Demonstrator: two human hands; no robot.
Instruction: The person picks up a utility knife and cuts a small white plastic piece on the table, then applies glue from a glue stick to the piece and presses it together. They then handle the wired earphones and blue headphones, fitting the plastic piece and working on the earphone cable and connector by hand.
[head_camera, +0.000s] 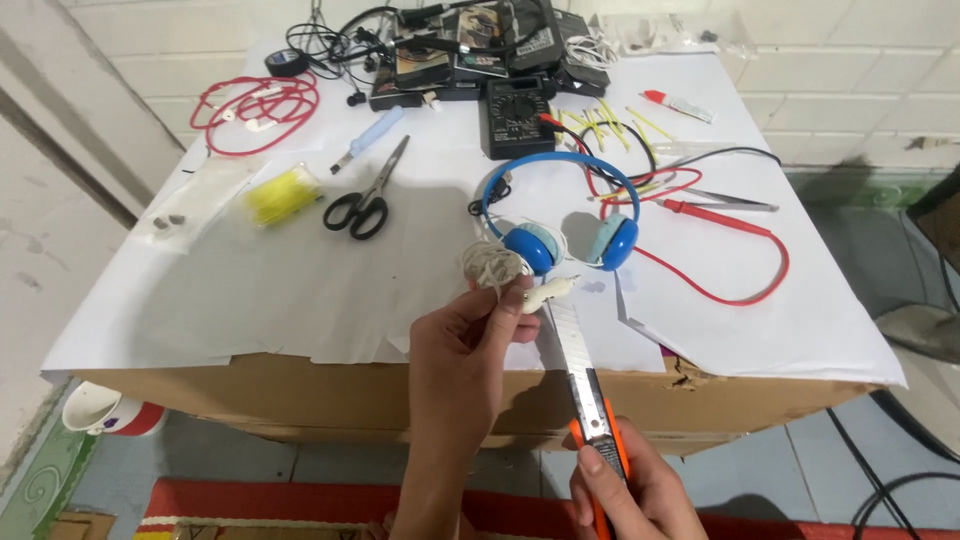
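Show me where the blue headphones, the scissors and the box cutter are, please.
blue headphones (529, 248): head view, on the left ear cup.
scissors (361, 211): head view, on the black handles.
box cutter (575, 345): head view, on the extended metal blade, above the right hand.

There is one camera only, on the person's head. It looks down and forward toward 12 o'clock, close to both hands, over the paper-covered table (300, 300).
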